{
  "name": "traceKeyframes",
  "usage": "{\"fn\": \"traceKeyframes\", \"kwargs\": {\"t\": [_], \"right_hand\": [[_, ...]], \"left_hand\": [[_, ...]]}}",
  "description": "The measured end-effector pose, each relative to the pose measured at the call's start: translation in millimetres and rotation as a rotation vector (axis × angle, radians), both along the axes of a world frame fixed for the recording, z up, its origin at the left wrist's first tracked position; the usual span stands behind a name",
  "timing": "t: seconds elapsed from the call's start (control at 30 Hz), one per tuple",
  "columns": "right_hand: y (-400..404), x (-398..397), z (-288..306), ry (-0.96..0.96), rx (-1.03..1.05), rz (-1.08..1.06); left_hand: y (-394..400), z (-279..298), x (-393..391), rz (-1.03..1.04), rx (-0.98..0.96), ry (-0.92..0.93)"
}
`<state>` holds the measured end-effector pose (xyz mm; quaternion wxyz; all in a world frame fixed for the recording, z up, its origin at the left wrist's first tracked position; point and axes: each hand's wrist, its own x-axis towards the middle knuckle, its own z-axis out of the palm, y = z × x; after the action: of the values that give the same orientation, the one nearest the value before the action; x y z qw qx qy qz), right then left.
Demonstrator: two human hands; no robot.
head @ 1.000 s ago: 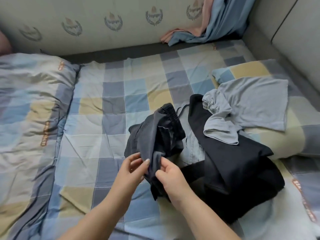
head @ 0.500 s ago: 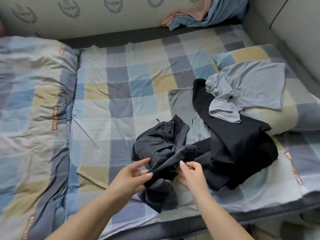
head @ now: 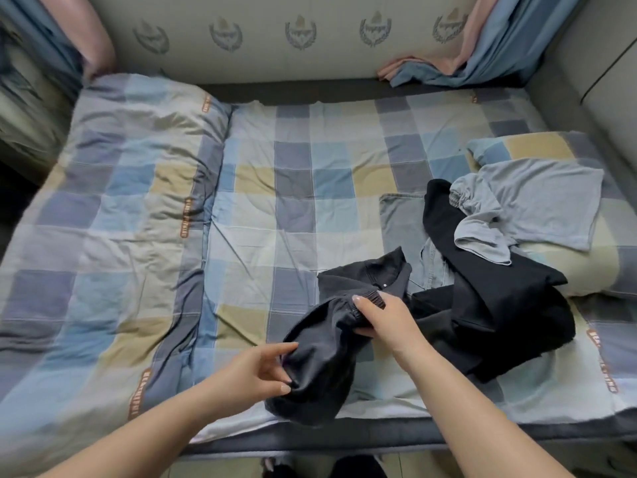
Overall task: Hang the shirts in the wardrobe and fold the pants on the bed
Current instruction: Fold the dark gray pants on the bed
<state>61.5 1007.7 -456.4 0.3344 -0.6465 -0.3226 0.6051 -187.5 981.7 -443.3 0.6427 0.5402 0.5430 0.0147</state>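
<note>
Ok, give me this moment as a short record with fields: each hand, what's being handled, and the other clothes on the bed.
left hand: pinches the lower end of the dark grey pants
right hand: grips their elastic waistband
pants state: bunched, not folded, near the bed's front edge
other clothes: black garment, light blue jeans, light grey shirt on a pillow
surface: checked bedsheet
</note>
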Motion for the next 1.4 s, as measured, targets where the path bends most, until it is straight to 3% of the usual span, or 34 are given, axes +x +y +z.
{"fn": "traceKeyframes", "kwargs": {"t": [0.1, 0.23, 0.47, 0.6, 0.77, 0.9, 1.03, 1.2, 1.4], "right_hand": [[-0.3, -11.1, 54.4, -0.357, 0.233, 0.434], [-6.9, -26.2, 128.9, -0.764, 0.532, 0.971], [-24.0, -34.5, 224.7, -1.08, 0.652, 1.149], [-31.3, -28.7, 253.3, -1.3, 0.931, 1.108], [-34.7, -18.2, 289.8, -1.323, 0.997, 0.949], [-35.0, -11.3, 308.5, -1.386, 1.021, 0.764], [-34.0, -5.1, 325.1, -1.387, 1.01, 0.555], [-30.7, -1.7, 351.5, -1.406, 1.055, 0.349], [-23.7, 21.5, 364.7, -1.477, 1.023, 0.283]], "left_hand": [[-8.1, 15.9, -17.4, -0.085, 0.122, 0.093], [10.8, 47.7, -34.6, 0.023, 0.486, 0.152], [47.0, 101.8, -22.0, -0.331, 1.058, 0.179], [52.8, 103.1, -11.6, -0.527, 1.131, 0.268], [55.1, 97.2, -18.4, -0.627, 0.987, 0.51], [53.2, 110.9, -24.5, -0.494, 0.918, 0.471], [57.7, 125.9, -30.8, -0.167, 0.862, 0.342], [75.5, 143.7, -46.4, -0.092, 1.002, 0.329], [108.1, 178.6, -92.4, -0.262, 1.255, 0.568]]}}
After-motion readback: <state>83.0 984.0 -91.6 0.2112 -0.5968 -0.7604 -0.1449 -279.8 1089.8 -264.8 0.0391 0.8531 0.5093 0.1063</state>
